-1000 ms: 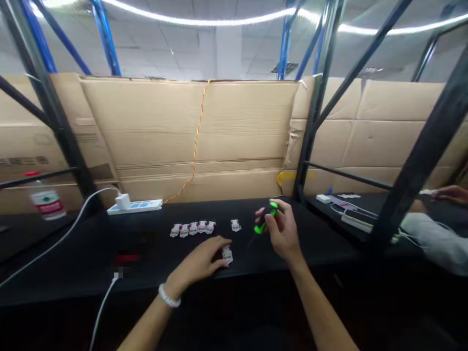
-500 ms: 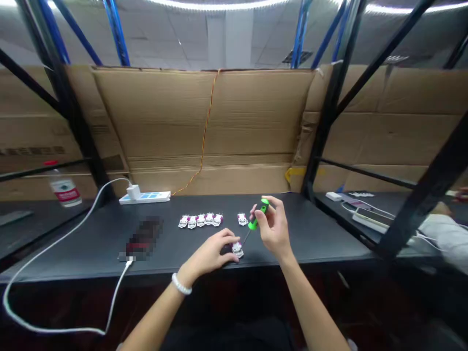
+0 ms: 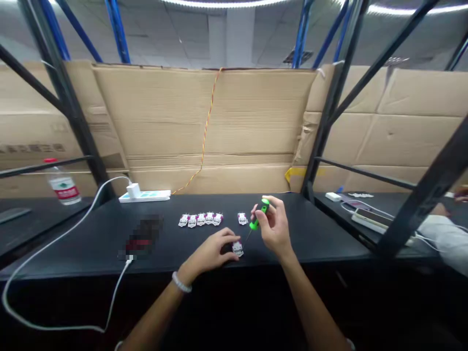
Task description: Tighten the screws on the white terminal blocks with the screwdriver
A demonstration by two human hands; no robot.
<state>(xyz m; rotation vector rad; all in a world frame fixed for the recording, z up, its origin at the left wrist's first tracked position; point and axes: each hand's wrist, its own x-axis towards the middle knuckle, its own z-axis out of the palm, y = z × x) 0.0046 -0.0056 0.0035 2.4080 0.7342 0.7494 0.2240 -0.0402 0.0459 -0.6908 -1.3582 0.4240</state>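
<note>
My left hand (image 3: 212,252) rests on the black table (image 3: 91,243) with its fingers closed round a small white and magenta part (image 3: 237,248), pinning it at the table's near edge. My right hand (image 3: 273,226) grips a green and black screwdriver (image 3: 258,215); its thin shaft slants down to the held part. A row of several similar small parts (image 3: 200,220) lies just behind my left hand. One more part (image 3: 242,219) sits alone beside the screwdriver.
A white power strip (image 3: 145,195) with a plugged charger sits at the back left, its white cable (image 3: 54,243) looping off the front edge. A blurred dark object (image 3: 141,239) lies left of my hands. A water bottle (image 3: 60,183) stands far left. Another person's sleeve (image 3: 442,239) shows at the right.
The view has shifted a little. My left hand still holds the part and my right hand the screwdriver, with the tip staying at the part.
</note>
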